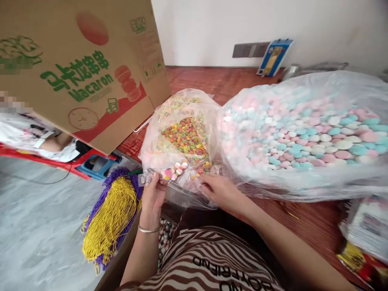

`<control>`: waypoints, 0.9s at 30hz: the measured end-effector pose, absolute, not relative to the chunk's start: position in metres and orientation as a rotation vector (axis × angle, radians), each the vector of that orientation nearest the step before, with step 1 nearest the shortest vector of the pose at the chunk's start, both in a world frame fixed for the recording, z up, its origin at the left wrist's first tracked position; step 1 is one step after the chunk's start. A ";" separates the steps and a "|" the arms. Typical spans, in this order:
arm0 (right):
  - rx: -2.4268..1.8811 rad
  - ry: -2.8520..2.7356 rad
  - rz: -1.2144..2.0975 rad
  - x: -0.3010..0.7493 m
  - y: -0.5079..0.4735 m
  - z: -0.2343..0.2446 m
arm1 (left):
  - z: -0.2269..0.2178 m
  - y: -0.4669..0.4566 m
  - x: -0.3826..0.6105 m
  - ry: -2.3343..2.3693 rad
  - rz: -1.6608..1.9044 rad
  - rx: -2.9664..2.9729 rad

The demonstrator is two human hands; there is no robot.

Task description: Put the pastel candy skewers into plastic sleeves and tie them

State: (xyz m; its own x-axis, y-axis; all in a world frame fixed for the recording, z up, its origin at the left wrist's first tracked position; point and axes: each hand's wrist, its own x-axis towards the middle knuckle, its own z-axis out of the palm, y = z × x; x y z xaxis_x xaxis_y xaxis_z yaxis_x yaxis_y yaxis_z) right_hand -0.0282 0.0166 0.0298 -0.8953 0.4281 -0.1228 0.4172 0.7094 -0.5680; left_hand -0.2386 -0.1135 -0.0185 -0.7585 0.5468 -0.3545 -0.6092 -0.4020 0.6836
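Observation:
Between its thumb and fingers my left hand (154, 192) pinches a skewer of pastel candies (178, 170), pink, white and yellow, with clear wrapping at the hand. The skewer lies across the front of a clear plastic bag (189, 99) of small orange, yellow, green and red rings (184, 135). At that bag's lower right, my right hand (222, 194) has its fingers bent together against the plastic, by a few loose rings. Whatever its fingertips hold is hidden. To the right lies a large clear bag of pink, white and blue flattened candies (324, 141).
A big cardboard box (127, 40) printed "Macaron" stands at left on the red-brown table (194, 74). Yellow and purple bead strands (112, 220) hang below the table's left side. Another person's arm (56, 142) shows beyond the box. A blue package (275, 56) leans against the wall.

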 end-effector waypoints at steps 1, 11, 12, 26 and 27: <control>-0.664 -2.939 0.933 -0.035 0.013 0.032 | -0.020 -0.116 -0.241 1.101 2.166 -0.096; -0.771 -2.630 0.887 0.003 0.050 0.084 | -0.025 -0.090 -0.247 1.049 2.089 -0.010; -0.810 -2.592 0.889 0.009 0.054 0.085 | -0.021 -0.088 -0.246 1.043 2.095 0.001; -0.255 -3.008 0.489 -0.152 -0.069 -0.039 | 0.002 -0.148 -0.265 1.113 2.377 -0.013; -0.251 -2.998 0.465 -0.160 -0.070 -0.041 | 0.000 -0.152 -0.266 1.118 2.378 -0.016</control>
